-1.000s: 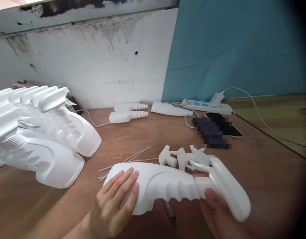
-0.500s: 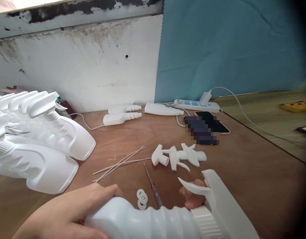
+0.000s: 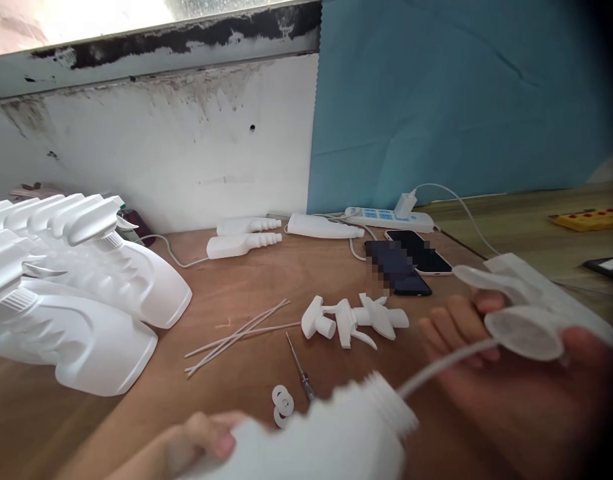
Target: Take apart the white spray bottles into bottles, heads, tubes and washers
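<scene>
My left hand [image 3: 201, 440] grips a white plastic bottle [image 3: 331, 433], tilted with its threaded neck toward the right. In my right hand [image 3: 466, 327] is a white trigger sprayer head [image 3: 531, 300], off the bottle. From its cap runs a thin white dip tube [image 3: 446, 363], whose far end reaches to the bottle's mouth; whether the end is inside is hidden. Beyond the bottle lie several loose trigger sprayer heads [image 3: 344, 320], a screwdriver [image 3: 302, 373], a few white washers [image 3: 283, 403] and several thin tubes [image 3: 236, 337].
Assembled white spray bottles [image 3: 106, 333] stand in rows at the left. Empty-looking white bottles [image 3: 244, 245] lie near the wall. Two phones [image 3: 399, 267], a power strip [image 3: 386, 219] and a charging cable [image 3: 456, 197] sit at the back right. A dark bottle [image 3: 136, 227] is behind the rows.
The sprayer head has come off the bottle's neck and moved up and right in my right hand, showing the dip tube. My left hand still holds the bottle, slightly lower.
</scene>
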`<state>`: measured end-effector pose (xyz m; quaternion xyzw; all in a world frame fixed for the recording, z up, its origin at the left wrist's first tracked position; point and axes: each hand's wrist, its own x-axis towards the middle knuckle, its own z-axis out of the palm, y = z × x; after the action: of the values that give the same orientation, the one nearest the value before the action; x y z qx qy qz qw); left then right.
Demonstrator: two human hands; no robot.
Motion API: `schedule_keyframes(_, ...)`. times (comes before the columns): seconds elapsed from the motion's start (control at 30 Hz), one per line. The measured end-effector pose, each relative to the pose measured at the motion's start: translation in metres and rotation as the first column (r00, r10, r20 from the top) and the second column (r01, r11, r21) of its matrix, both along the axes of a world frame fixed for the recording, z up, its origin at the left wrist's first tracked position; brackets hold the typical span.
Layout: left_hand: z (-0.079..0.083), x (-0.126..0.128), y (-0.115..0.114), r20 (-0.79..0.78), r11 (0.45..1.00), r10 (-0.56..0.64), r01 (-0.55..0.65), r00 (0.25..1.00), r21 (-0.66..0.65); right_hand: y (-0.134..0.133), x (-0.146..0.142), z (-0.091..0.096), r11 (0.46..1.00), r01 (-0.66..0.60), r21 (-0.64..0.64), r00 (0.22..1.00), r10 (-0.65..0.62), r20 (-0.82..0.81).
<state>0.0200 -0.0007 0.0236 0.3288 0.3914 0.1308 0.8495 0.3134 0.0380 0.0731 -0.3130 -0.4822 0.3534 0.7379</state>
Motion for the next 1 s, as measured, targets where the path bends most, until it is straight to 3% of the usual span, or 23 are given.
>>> schedule_keyframes(0.03,0.015,-0.003,0.005,-0.061,0.99,0.079,-0.071,0.995,0.123,0.006,0.005,0.002,1.0,-0.022,-0.015,0.986,0.019,-0.167)
schedule_keyframes(0.07,0.03,-0.005,0.012,-0.13,0.914,0.303,-0.249,0.944,0.32,0.012,0.012,0.005,0.999,-0.014,-0.037,0.958,0.003,-0.288)
schedule_keyframes(0.1,0.044,-0.007,0.019,-0.195,0.798,0.489,-0.346,0.85,0.494,0.017,0.018,0.007,0.997,0.034,-0.069,0.928,-0.058,-0.367)
schedule_keyframes(0.13,0.056,-0.009,0.026,-0.26,0.714,0.556,-0.293,0.789,0.636,0.021,0.025,0.009,0.989,0.1,-0.114,0.897,-0.139,-0.419)
schedule_keyframes(0.17,0.065,-0.011,0.035,-0.316,0.619,0.595,-0.171,0.739,0.767,0.026,0.031,0.01,0.974,0.172,-0.151,0.865,-0.222,-0.45)
schedule_keyframes(0.23,0.072,-0.015,0.053,-0.385,0.341,0.702,0.193,0.599,0.92,0.032,0.039,0.011,0.937,0.298,-0.184,0.813,-0.35,-0.465)
schedule_keyframes(0.3,0.065,-0.018,0.074,-0.395,0.101,0.799,0.546,0.454,0.831,0.035,0.039,0.008,0.919,0.368,-0.142,0.81,-0.392,-0.437)
schedule_keyframes(0.33,0.058,-0.018,0.085,-0.388,0.02,0.826,0.666,0.409,0.746,0.035,0.036,0.006,0.918,0.382,-0.103,0.823,-0.389,-0.413)
schedule_keyframes(0.4,0.04,-0.015,0.106,-0.411,-0.084,0.83,0.814,0.376,0.575,0.035,0.026,0.0,0.919,0.393,-0.019,0.854,-0.372,-0.362)
schedule_keyframes(0.47,0.022,-0.011,0.127,-0.447,-0.124,0.827,0.886,0.341,0.446,0.033,0.015,-0.005,0.928,0.372,0.033,0.886,-0.344,-0.312)
schedule_keyframes(0.53,0.009,-0.006,0.146,-0.442,-0.128,0.848,0.922,0.293,0.365,0.031,0.005,-0.009,0.942,0.33,0.058,0.913,-0.303,-0.274)
schedule_keyframes(0.67,-0.005,-0.003,0.173,-0.426,-0.139,0.863,0.938,0.272,0.319,0.028,-0.005,-0.014,0.959,0.273,0.071,0.942,-0.252,-0.222)
schedule_keyframes(0.9,-0.016,0.008,0.183,-0.431,-0.144,0.857,0.935,0.282,0.325,0.022,-0.009,-0.028,0.974,0.222,0.04,0.968,-0.215,-0.131)
schedule_keyframes(1.0,-0.021,0.016,0.183,-0.408,-0.132,0.87,0.927,0.278,0.35,0.018,-0.012,-0.037,0.959,0.279,0.046,0.956,-0.282,0.078)
